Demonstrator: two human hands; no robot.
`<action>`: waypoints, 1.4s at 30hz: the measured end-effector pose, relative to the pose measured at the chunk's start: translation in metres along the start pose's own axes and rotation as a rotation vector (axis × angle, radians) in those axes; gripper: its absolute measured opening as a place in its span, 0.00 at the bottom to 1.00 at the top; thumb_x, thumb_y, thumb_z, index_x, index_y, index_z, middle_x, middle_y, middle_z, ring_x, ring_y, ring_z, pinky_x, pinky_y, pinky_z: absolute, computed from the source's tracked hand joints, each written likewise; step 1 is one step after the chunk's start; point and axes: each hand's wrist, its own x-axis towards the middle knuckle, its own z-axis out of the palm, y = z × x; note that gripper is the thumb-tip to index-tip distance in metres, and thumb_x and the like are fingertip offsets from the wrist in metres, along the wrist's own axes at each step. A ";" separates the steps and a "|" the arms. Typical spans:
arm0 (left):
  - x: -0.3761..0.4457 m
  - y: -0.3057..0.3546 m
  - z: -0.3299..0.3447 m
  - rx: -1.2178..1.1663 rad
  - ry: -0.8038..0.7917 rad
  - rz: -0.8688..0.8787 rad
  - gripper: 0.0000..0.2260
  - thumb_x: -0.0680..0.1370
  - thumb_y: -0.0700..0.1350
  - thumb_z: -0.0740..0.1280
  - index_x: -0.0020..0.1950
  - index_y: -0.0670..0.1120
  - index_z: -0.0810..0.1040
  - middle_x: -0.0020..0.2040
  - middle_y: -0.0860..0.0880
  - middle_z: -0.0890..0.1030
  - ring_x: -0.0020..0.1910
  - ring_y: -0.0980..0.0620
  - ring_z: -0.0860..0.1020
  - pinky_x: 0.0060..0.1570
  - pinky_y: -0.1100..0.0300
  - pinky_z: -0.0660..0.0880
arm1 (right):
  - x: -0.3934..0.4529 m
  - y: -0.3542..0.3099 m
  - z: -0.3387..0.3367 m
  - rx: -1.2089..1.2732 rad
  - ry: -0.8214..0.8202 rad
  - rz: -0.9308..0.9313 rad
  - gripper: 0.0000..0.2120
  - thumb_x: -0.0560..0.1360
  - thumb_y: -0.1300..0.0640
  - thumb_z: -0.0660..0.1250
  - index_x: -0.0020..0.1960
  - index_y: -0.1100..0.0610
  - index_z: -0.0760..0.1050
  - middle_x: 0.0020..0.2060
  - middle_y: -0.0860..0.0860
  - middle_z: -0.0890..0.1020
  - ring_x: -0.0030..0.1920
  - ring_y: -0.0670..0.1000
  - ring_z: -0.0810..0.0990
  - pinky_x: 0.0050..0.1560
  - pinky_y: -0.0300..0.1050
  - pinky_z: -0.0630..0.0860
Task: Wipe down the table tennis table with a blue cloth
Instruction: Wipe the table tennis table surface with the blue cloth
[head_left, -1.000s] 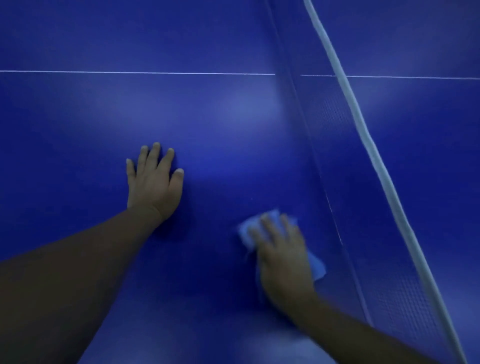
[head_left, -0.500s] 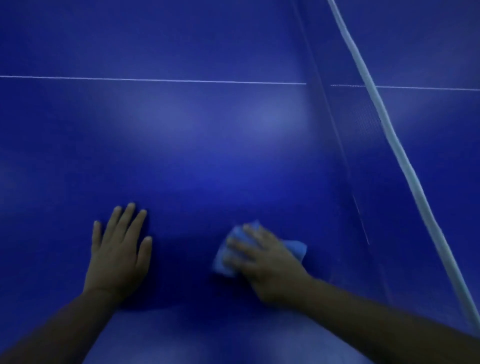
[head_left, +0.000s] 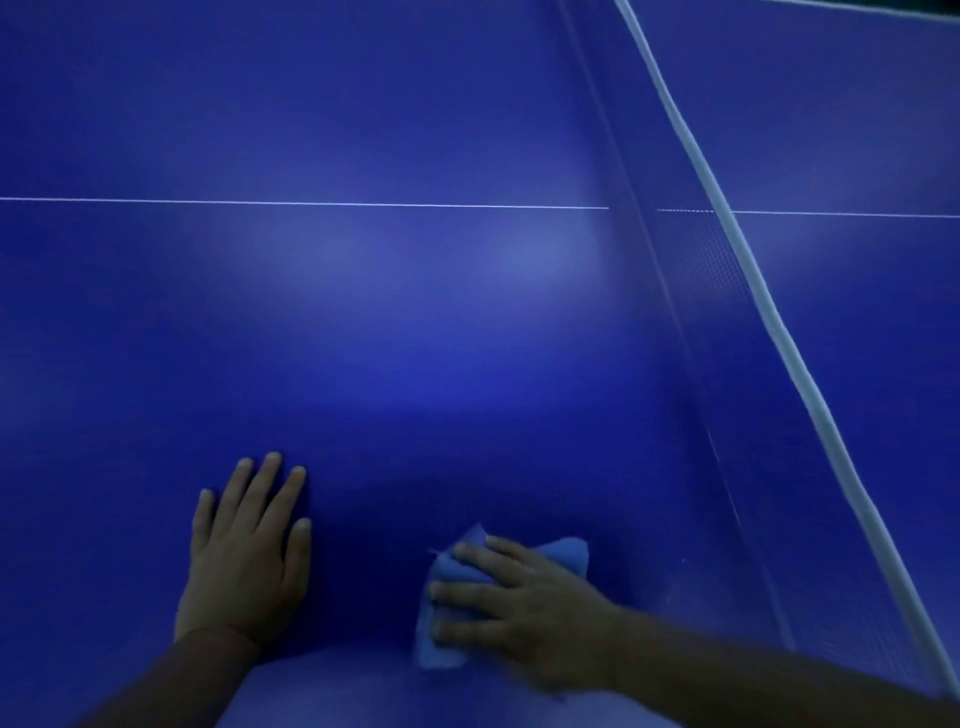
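Observation:
The dark blue table tennis table (head_left: 395, 322) fills the view. My right hand (head_left: 524, 608) lies flat on a light blue cloth (head_left: 569, 556), fingers spread and pointing left, pressing it onto the table near the bottom of the view. The cloth shows above and to the left of the hand; the rest is hidden under the palm. My left hand (head_left: 244, 556) rests flat on the bare table to the left of the cloth, fingers straight and pointing away from me.
The net (head_left: 711, 291) with its white top band (head_left: 758, 291) runs diagonally from top centre to bottom right, just right of the cloth. A thin white centre line (head_left: 311, 203) crosses the table farther out. The other half of the table lies beyond the net.
The right hand has swept the cloth from beside the net toward the left and turned its fingers leftward. The left hand stays flat on the table; the view has shifted.

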 end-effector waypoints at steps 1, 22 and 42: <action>0.000 0.000 0.000 0.000 -0.002 0.003 0.28 0.81 0.56 0.49 0.76 0.46 0.69 0.78 0.47 0.63 0.79 0.47 0.55 0.76 0.51 0.41 | 0.001 0.018 -0.008 -0.027 -0.001 -0.030 0.20 0.78 0.50 0.58 0.70 0.47 0.69 0.74 0.50 0.66 0.73 0.61 0.66 0.73 0.59 0.56; -0.086 -0.064 -0.028 -0.213 0.020 0.175 0.28 0.79 0.54 0.51 0.76 0.42 0.68 0.78 0.44 0.63 0.79 0.45 0.57 0.76 0.44 0.48 | 0.111 -0.026 -0.007 -0.048 0.219 0.785 0.24 0.78 0.52 0.50 0.70 0.51 0.73 0.72 0.53 0.73 0.70 0.67 0.69 0.70 0.61 0.63; -0.176 -0.103 -0.012 -0.009 -0.043 0.323 0.27 0.81 0.55 0.48 0.77 0.45 0.66 0.79 0.46 0.62 0.80 0.45 0.53 0.77 0.41 0.46 | 0.085 -0.271 0.037 0.057 0.235 1.080 0.22 0.76 0.57 0.55 0.68 0.53 0.74 0.71 0.53 0.73 0.71 0.66 0.67 0.68 0.63 0.67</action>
